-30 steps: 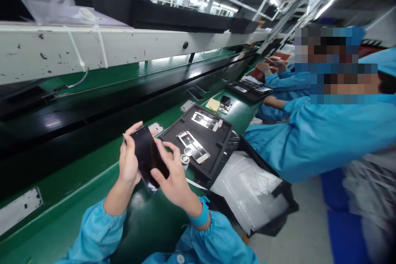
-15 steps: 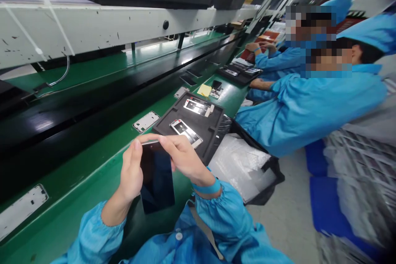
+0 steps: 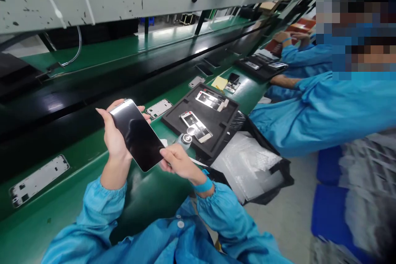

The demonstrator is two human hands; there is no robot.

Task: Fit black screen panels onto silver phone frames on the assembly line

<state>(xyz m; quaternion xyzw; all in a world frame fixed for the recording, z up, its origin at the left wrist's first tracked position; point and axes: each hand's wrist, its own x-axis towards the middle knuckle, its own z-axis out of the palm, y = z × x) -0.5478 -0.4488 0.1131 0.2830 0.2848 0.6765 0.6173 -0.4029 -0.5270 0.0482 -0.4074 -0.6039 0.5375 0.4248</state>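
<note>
A phone (image 3: pixel 136 134) with a glossy dark screen is held tilted above the green bench (image 3: pixel 102 148), its screen facing up toward me. My left hand (image 3: pixel 116 132) wraps under it, the thumb along the left edge and fingertips showing past the right edge. With thumb and fingers, my right hand (image 3: pixel 177 161) pinches the phone's lower right corner. Just beyond that hand stands a small bottle with a round metal top (image 3: pixel 185 139). Behind the phone lies a white phone frame (image 3: pixel 159 108); another white frame (image 3: pixel 40 179) rests at the left.
A black foam tray (image 3: pixel 176 111) carries two white phone screen parts. Clear plastic bags (image 3: pixel 244 161) fill a black-lined container at the right. Farther back are a yellow pad (image 3: pixel 219 82) and dark phones on the belt. Co-workers in blue sit at the right.
The phone has turned from upright to slanted and its screen is lit by reflections. My right hand has moved from its top edge to its lower corner. The view has shifted, uncovering the bottle.
</note>
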